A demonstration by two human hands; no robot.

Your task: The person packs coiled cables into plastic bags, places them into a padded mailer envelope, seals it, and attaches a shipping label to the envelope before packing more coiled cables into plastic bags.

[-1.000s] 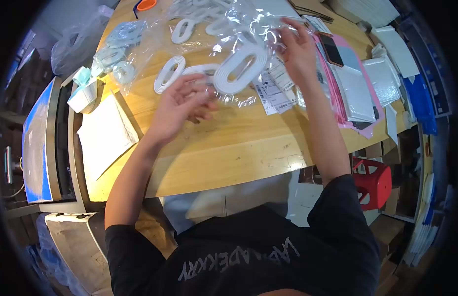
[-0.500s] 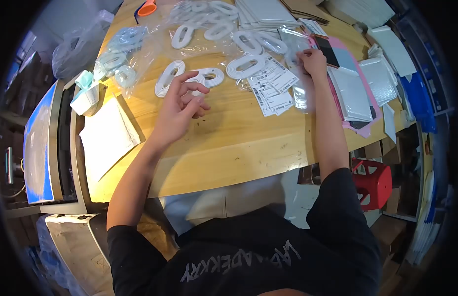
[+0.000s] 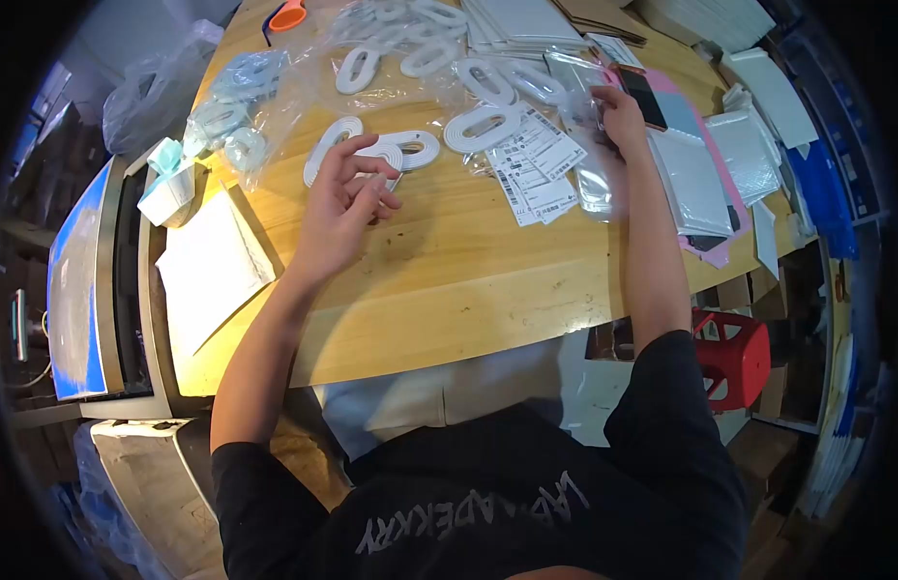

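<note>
My left hand (image 3: 347, 208) hovers over the table with its fingers loosely apart and nothing in them. Just beyond it lie two oval coils of flat white cord, one standing out to the left (image 3: 325, 145) and one to the right (image 3: 417, 150), partly behind my fingers. My right hand (image 3: 623, 121) is at the right of the table, fingers curled in at the upper part of a clear plastic bag (image 3: 601, 184); the fingertips are partly hidden. Left of that bag, printed shipping labels (image 3: 536, 169) lie overlapping, and another white coil (image 3: 481, 128) touches their top edge.
More white coils (image 3: 429, 58) lie on clear plastic at the back. A phone (image 3: 642, 99) and white mailers (image 3: 693, 184) are at the right. Bagged pale-blue items (image 3: 246, 82), a tissue pack (image 3: 168, 188) and a padded envelope (image 3: 217, 266) lie left. A red stool (image 3: 734, 358) stands below.
My right hand has shifted slightly up and to the right, and the clear bag has edged right with it. My left hand has drifted a little left and down, still open.
</note>
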